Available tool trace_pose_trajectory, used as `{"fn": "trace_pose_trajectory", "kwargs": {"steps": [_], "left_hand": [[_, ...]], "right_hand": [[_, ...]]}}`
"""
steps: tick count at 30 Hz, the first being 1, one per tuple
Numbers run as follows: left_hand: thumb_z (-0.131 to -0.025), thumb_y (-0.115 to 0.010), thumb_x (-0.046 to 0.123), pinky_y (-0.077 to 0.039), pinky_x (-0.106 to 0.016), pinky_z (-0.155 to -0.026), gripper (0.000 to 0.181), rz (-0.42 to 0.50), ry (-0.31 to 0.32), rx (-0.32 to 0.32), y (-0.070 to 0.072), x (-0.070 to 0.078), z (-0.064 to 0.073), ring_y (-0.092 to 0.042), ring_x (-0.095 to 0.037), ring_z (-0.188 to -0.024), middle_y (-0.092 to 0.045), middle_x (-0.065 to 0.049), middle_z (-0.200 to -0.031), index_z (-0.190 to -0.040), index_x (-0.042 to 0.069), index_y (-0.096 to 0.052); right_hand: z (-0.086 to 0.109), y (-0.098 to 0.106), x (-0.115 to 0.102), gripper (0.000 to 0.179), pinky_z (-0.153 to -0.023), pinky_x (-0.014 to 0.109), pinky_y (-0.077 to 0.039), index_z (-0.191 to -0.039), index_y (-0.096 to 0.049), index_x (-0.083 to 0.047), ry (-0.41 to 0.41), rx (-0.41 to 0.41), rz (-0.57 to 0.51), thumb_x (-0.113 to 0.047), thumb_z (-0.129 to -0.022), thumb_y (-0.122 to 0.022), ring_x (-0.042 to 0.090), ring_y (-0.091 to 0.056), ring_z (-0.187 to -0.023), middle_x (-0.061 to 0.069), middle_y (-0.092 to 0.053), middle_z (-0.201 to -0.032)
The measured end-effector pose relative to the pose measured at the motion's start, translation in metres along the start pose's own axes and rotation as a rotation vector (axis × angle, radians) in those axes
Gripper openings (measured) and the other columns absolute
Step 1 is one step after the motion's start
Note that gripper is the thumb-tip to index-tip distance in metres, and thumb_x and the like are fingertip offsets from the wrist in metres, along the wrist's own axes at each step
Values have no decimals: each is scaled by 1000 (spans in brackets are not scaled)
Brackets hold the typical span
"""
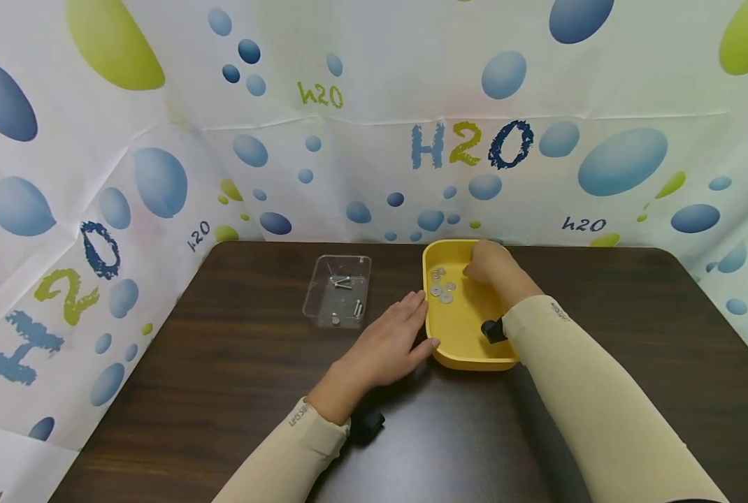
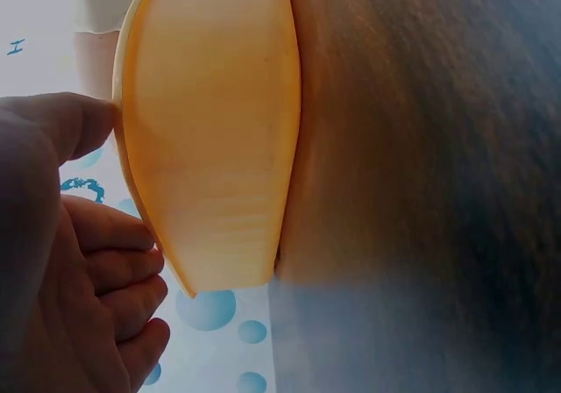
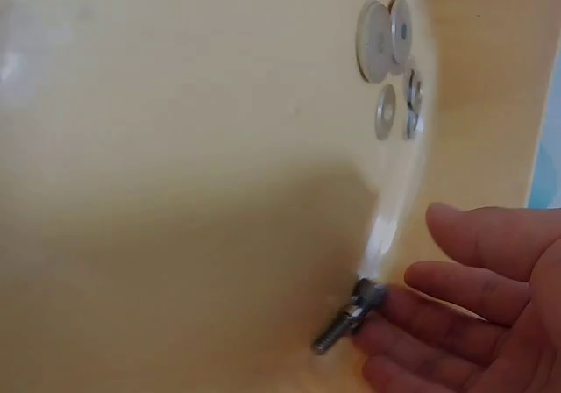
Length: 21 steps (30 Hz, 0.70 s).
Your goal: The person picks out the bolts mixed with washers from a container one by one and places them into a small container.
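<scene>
A yellow tray [image 1: 465, 339] stands on the dark table. My left hand [image 1: 386, 344] lies against its left side, with the thumb and fingertips touching the rim [image 2: 120, 139] and not wrapped round it. Inside the tray, at its far end, is my right hand [image 1: 495, 269]. In the right wrist view, the fingertips of the right hand [image 3: 473, 310] touch small dark metal bolts [image 3: 344, 320] in the tray's corner; the thumb stands apart from them. Several flat metal washers [image 1: 446, 297] lie along the tray's left side.
Left of the tray stands a clear plastic box [image 1: 328, 309] with several metal screws [image 1: 343, 284] in it. Behind the table [image 1: 235, 391] hangs a white sheet [image 1: 374, 150] patterned with blue and green drops.
</scene>
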<state>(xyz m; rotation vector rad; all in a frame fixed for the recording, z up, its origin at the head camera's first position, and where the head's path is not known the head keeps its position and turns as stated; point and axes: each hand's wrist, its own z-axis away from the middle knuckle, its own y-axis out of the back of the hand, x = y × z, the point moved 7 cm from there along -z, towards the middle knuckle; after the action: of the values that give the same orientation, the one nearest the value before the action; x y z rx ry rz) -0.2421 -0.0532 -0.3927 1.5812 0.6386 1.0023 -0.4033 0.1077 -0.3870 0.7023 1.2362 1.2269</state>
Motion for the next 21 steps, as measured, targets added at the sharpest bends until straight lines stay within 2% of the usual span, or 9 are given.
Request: {"fn": "trace_pose_trajectory", "kwargs": {"steps": [3, 5, 8, 10, 13, 18, 21], "left_hand": [[-103, -41, 50, -17, -36, -123, 71, -3, -6, 4, 0, 0, 0, -15, -20, -152, -18, -10, -164, -155, 3, -26], [-103, -41, 50, -17, -36, -123, 71, 0, -6, 2, -1, 0, 0, -15, -20, -152, -18, -10, -164, -155, 3, -26], [-103, -40, 50, -17, -36, -123, 72, 5, -4, -3, 0, 0, 1, -15, -20, -152, -18, -10, -164, -155, 3, -25], [-103, -40, 51, -17, -36, -123, 72, 9, -2, -6, -1, 0, 1, -14, -20, -152, -18, -9, -164, -156, 4, -25], [-103, -40, 51, -17, -36, -123, 72, 19, 0, -6, -1, 0, 1, -14, -20, -152, -18, -10, -164, -156, 4, -24], [-103, -40, 51, -17, -36, -123, 72, 25, 1, -4, -1, -1, 1, -14, -20, -152, -18, -9, -165, -156, 4, -24], [-103, -41, 51, -17, -36, -123, 72, 28, 0, -8, -1, -1, 1, -14, -19, -152, -18, -8, -165, -156, 4, -24]], "right_hand": [[-2, -1, 1, 17, -67, 33, -48, -83, -68, 2, 38, 53, 37, -9, -92, -58, 25, -54, -73, 14, -62, -83], [-3, -2, 2, 22, -59, 29, -43, -71, -66, -1, 57, 86, 37, -3, -90, -55, 24, -51, -66, 11, -59, -72], [-3, -2, 2, 25, -51, 25, -39, -64, -64, -4, 67, 113, 21, 2, -86, -53, 23, -49, -59, 8, -55, -63], [-3, -4, 2, 22, -49, 24, -40, -67, -66, -3, 58, 117, 7, 2, -85, -55, 22, -51, -58, 9, -57, -63], [-3, -6, 2, 15, -51, 25, -45, -79, -71, -1, 42, 113, -8, 1, -86, -58, 24, -56, -62, 12, -63, -73], [-6, -11, 3, 17, -70, 33, -55, -99, -75, -1, 38, 87, -26, -3, -90, -61, 28, -62, -82, 16, -69, -99], [-8, -16, 5, 21, -75, 35, -56, -107, -74, -2, 53, 45, -77, -6, -90, -63, 26, -63, -84, 15, -70, -102]]}}
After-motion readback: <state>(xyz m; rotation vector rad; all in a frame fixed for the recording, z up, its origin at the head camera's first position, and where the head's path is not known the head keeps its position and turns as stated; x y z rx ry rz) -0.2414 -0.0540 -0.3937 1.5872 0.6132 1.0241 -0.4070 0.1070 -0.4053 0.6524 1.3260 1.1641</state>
